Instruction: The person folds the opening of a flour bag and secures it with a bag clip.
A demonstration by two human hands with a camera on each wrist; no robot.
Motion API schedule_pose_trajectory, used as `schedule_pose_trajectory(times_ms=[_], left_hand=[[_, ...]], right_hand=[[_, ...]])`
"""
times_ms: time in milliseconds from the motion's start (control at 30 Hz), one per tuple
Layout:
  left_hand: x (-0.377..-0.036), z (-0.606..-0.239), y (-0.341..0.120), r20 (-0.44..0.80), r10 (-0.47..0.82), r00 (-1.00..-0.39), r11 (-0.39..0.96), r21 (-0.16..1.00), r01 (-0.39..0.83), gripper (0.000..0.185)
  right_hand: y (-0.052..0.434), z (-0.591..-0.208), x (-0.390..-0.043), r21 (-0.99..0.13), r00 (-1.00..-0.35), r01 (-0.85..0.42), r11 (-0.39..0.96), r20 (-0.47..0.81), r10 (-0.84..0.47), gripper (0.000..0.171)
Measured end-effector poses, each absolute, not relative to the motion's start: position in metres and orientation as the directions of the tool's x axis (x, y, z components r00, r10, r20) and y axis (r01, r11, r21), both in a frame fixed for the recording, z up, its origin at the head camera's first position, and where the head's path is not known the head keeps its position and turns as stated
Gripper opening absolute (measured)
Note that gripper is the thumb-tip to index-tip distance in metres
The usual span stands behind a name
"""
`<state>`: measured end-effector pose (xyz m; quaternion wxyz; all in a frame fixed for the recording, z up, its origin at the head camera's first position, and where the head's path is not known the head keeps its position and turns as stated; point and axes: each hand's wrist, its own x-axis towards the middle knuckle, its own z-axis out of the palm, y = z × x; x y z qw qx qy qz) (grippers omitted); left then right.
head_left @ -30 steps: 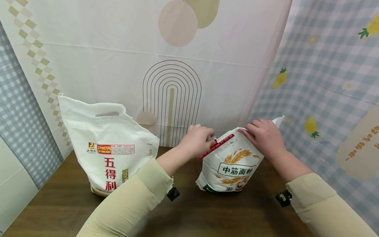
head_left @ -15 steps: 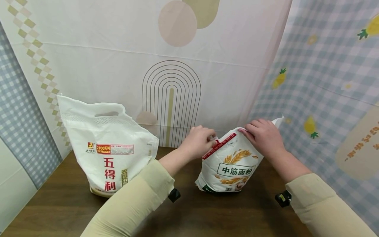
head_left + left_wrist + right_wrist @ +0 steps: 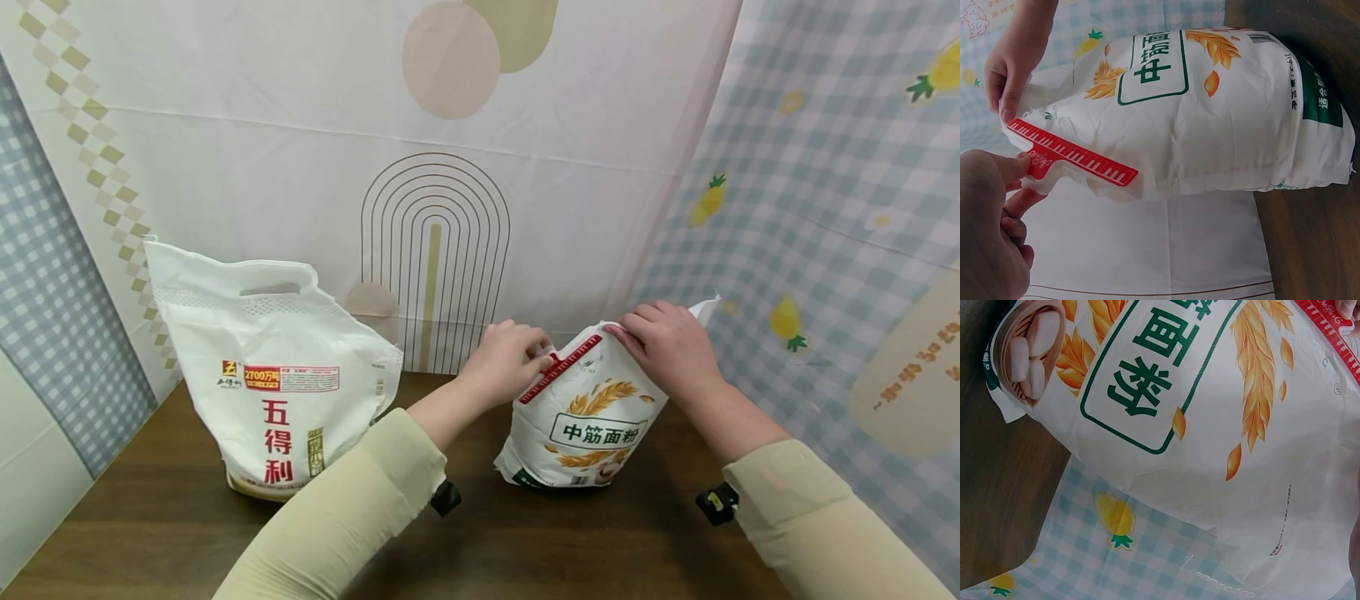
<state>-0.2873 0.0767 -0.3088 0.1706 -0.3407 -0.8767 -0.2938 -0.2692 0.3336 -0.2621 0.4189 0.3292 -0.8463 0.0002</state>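
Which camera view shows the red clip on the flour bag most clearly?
The left wrist view: the whole clip shows, with the left hand pinching its end. The head view shows it small; the right wrist view catches only a corner.

Home kitchen mock-up: dark wood counter (image 3: 150, 525), patterned cloth backdrop (image 3: 525, 167) hung behind, pineapple gingham cloth (image 3: 825, 183) on right, two flour bags (image 3: 277, 375) standing on counter

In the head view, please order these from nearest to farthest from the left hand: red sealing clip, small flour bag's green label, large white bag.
1. red sealing clip, pinched by the left hand.
2. green label, lower right, on the small flour bag.
3. large white bag, far left.
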Motion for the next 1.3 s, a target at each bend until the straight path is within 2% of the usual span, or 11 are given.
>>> schedule_pose_trajectory(times_ms=[533, 1000, 1300], left_hand=[[-0.2874, -0.309, 0.0829, 0.487, 0.45, -0.748, 0.614, 0.44, 0.656, 0.013], [-0.2879, -0.3113, 0.0822, 0.472, 0.441, -0.763, 0.588, 0.491, 0.643, 0.022], [-0.2883, -0.3125, 0.0793, 0.444, 0.437, -0.782, 0.581, 0.524, 0.623, 0.03]], right_hand=[[0.3326, -0.2618, -0.2674, 0.288, -0.45, -0.531, 0.797, 0.701, -0.553, 0.018], [0.334, -0.2615, -0.2689, 0.295, -0.43, -0.551, 0.781, 0.702, -0.568, 0.019], [0.3346, -0.2592, -0.2675, 0.303, -0.453, -0.523, 0.797, 0.692, -0.561, 0.022]])
